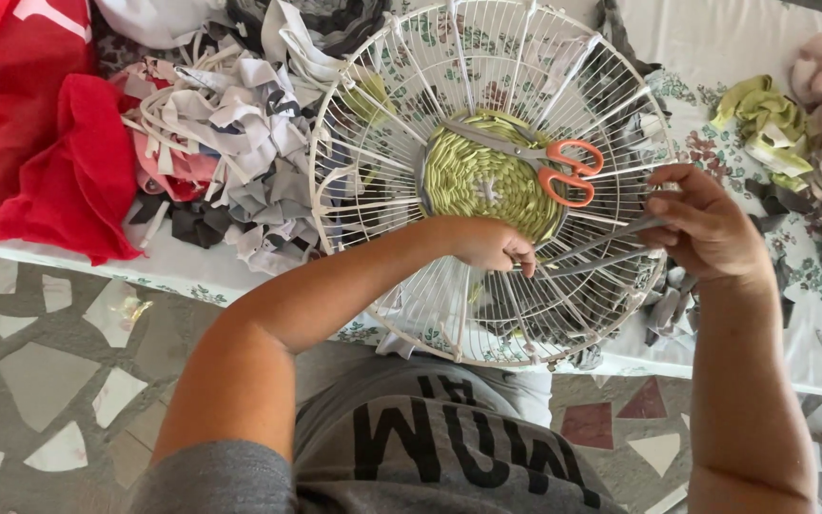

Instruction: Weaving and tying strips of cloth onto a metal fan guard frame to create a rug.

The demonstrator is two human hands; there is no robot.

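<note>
— How is the grey fabric strip (594, 249) held?

— It is pinched at both ends: closed in the left hand (489, 245) beside the green woven centre (487, 176), and pulled taut by the right hand (706, 228) at the rim of the wire fan guard (354, 152).

— And the orange-handled scissors (549, 162)?

— Laid on the weave (within easy reach).

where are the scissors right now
In the head view, the orange-handled scissors lie on the green woven disc at the centre of the white wire fan guard, just beyond both hands.
</note>
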